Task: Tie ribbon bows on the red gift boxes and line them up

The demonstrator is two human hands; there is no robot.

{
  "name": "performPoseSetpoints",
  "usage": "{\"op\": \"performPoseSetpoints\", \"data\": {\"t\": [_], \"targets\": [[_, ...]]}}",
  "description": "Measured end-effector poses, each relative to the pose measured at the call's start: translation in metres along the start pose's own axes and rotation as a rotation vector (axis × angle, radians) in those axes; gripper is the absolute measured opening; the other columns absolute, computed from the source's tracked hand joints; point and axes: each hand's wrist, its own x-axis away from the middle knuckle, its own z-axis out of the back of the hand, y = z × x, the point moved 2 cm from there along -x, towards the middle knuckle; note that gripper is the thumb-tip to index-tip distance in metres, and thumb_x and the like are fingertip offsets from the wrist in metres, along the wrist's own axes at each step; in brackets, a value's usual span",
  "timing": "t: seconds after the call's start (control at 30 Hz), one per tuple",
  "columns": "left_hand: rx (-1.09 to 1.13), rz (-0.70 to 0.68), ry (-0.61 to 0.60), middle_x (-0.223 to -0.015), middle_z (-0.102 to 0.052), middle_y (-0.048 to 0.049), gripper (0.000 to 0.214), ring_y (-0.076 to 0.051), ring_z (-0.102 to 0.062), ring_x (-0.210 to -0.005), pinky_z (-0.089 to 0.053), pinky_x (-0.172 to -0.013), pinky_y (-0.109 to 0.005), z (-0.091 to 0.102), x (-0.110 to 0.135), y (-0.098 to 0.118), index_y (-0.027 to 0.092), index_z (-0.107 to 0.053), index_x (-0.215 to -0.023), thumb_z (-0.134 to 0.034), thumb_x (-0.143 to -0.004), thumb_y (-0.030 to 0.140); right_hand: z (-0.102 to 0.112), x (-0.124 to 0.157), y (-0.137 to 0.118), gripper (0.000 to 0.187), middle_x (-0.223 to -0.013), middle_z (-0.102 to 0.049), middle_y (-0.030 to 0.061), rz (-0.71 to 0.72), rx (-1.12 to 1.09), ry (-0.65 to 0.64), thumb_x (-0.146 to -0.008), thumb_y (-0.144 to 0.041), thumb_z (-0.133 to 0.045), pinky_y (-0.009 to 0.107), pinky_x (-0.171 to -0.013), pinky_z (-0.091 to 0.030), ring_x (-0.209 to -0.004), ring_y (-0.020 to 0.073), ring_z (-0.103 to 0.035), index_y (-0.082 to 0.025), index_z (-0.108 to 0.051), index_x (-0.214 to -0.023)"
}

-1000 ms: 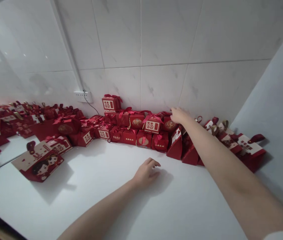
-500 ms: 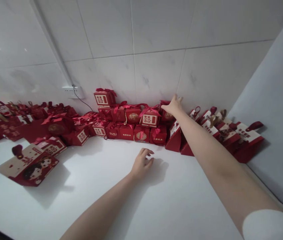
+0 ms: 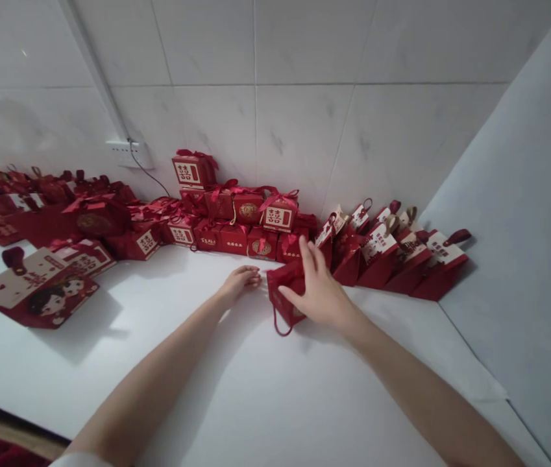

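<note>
My right hand (image 3: 321, 288) grips a small red gift box (image 3: 289, 299) above the white table, thumb on the near side and fingers over the top. A dark red cord loop hangs from this box; part of the box is hidden behind the hand. To its left, my left hand (image 3: 241, 284) is low over the table, fingers loosely bent and holding nothing, a short gap from the box. Behind both hands, red gift boxes (image 3: 233, 239) with ribbons stand stacked in rows against the wall. One box (image 3: 192, 170) sits highest, at the stack's left end.
Triangular red-and-white boxes (image 3: 377, 250) with loops stand at the right, by the side panel (image 3: 513, 214). A larger cartoon-printed box (image 3: 44, 285) lies at the left, with many red boxes behind it. A power strip (image 3: 129, 154) with a cable is on the wall.
My right hand has taken a red box from the right end of the stack's upper row and brought it down toward me. My left hand has shifted left. The view has tilted slightly.
</note>
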Motion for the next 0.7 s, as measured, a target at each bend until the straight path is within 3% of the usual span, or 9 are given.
{"op": "performPoseSetpoints", "data": {"t": [0.07,0.1,0.17,0.3,0.37,0.5,0.57,0.63,0.7], "targets": [[-0.079,0.073,-0.127,-0.082,-0.066,-0.0069,0.039,-0.019,-0.064,-0.073,-0.050,-0.072,-0.033,0.013,0.003,0.018,0.015,-0.063,-0.089,-0.073,-0.069,0.047,0.008,0.005,-0.002,0.085,-0.159,-0.030,0.0168,-0.030,0.040,-0.169,-0.088,-0.065,-0.048,0.058,-0.095,-0.048,-0.120,0.0415,-0.058,-0.026,-0.017,-0.157],[-0.131,0.097,-0.192,-0.081,-0.067,-0.0072,0.039,-0.019,-0.064,-0.072,-0.049,-0.070,-0.033,0.019,0.006,0.029,0.014,-0.065,-0.087,-0.076,-0.067,0.045,0.021,0.005,-0.003,0.077,-0.150,-0.045,0.0158,-0.038,0.058,-0.156,-0.091,-0.067,-0.041,0.060,-0.095,-0.047,-0.116,0.0412,-0.061,-0.027,-0.026,-0.154],[-0.220,0.092,-0.299,-0.080,-0.068,-0.0063,0.036,-0.019,-0.064,-0.077,-0.047,-0.074,-0.031,0.028,0.014,0.056,0.014,-0.069,-0.086,-0.080,-0.067,0.043,0.056,0.005,-0.004,0.064,-0.133,-0.062,0.0138,-0.033,0.040,0.003,-0.096,-0.064,-0.033,0.055,-0.094,-0.047,-0.113,0.0373,-0.063,-0.028,-0.037,-0.149],[-0.509,-0.090,-0.487,-0.088,-0.068,-0.0038,0.033,-0.017,-0.062,-0.086,-0.045,-0.079,-0.029,0.023,0.038,0.105,0.018,-0.069,-0.097,-0.064,-0.084,0.048,0.103,0.010,-0.004,0.048,-0.115,-0.070,0.0072,0.074,-0.179,0.198,-0.099,-0.056,-0.038,0.034,-0.081,-0.052,-0.094,0.0231,-0.069,-0.028,-0.050,-0.136],[-0.667,-0.202,-0.560,-0.097,-0.068,-0.0037,0.034,-0.018,-0.062,-0.091,-0.045,-0.079,-0.028,0.013,0.049,0.117,0.022,-0.068,-0.105,-0.059,-0.088,0.050,0.100,0.012,-0.005,0.039,-0.105,-0.072,0.0051,0.153,-0.176,0.055,-0.099,-0.050,-0.042,0.031,-0.076,-0.050,-0.086,0.0205,-0.068,-0.026,-0.058,-0.125],[-0.880,-0.286,-0.670,-0.098,-0.070,-0.0034,0.031,-0.017,-0.064,-0.087,-0.046,-0.073,-0.025,-0.004,0.063,0.121,0.023,-0.070,-0.103,-0.067,-0.083,0.046,0.060,0.009,-0.005,0.028,-0.086,-0.073,0.0039,0.341,-0.022,-0.579,-0.095,-0.035,-0.048,0.028,-0.069,-0.046,-0.075,0.0190,-0.066,-0.021,-0.072,-0.091],[-0.950,-0.253,-0.729,-0.090,-0.072,-0.0040,0.025,-0.016,-0.065,-0.080,-0.046,-0.069,-0.024,-0.005,0.071,0.123,0.021,-0.073,-0.093,-0.065,-0.085,0.044,0.040,0.007,-0.004,0.032,-0.081,-0.073,0.0056,0.322,0.032,-0.758,-0.093,-0.036,-0.048,0.028,-0.064,-0.045,-0.070,0.0198,-0.066,-0.019,-0.074,-0.085],[-0.963,-0.147,-0.878,-0.081,-0.073,-0.0053,0.032,-0.016,-0.066,-0.074,-0.047,-0.066,-0.024,-0.002,0.084,0.129,0.019,-0.075,-0.084,-0.058,-0.090,0.045,0.028,0.005,-0.002,0.038,-0.088,-0.074,0.0104,0.233,0.105,-0.734,-0.093,-0.044,-0.048,0.031,-0.065,-0.046,-0.077,0.0251,-0.069,-0.017,-0.073,-0.101],[-0.873,-0.020,-1.083,-0.083,-0.075,-0.0066,0.033,-0.018,-0.069,-0.076,-0.049,-0.069,-0.024,0.004,0.100,0.140,0.018,-0.076,-0.088,-0.057,-0.091,0.045,0.023,0.003,-0.001,0.055,-0.109,-0.072,0.0169,0.132,0.190,-0.567,-0.093,-0.052,-0.046,0.037,-0.073,-0.048,-0.093,0.0330,-0.069,-0.015,-0.058,-0.132]]}}
